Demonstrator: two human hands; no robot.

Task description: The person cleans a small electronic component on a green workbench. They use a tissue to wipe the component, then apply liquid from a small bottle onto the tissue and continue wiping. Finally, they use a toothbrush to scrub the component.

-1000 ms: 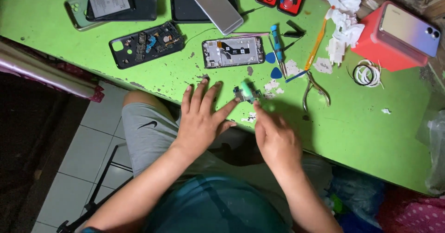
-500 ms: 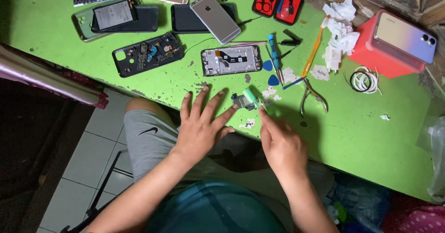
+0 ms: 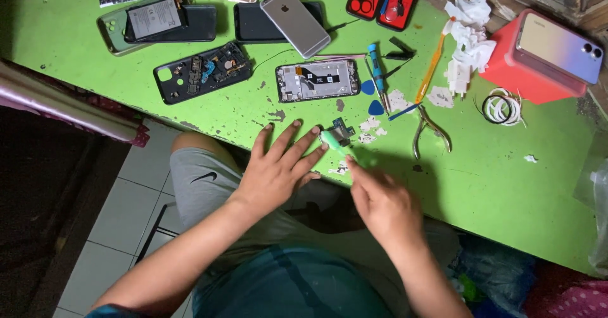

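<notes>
My left hand (image 3: 278, 169) lies flat on the front edge of the green table (image 3: 494, 172), fingers spread, its fingertips next to a small dark phone part (image 3: 342, 129). My right hand (image 3: 383, 204) is closed around a light green tool (image 3: 332, 142), whose tip rests on that small part. The right hand is blurred. White flakes lie scattered around the part.
Behind the hands lie an opened phone frame (image 3: 316, 81), a black phone shell with exposed boards (image 3: 202, 71), a silver phone (image 3: 294, 22), a blue screwdriver (image 3: 378, 71), blue picks (image 3: 375, 107), cutters (image 3: 428, 131), an orange-handled brush (image 3: 430, 71) and a red box (image 3: 529, 71) with a phone on top.
My right hand has shifted a little down and right with the green tool still on the small part. The left hand stays spread in place.
</notes>
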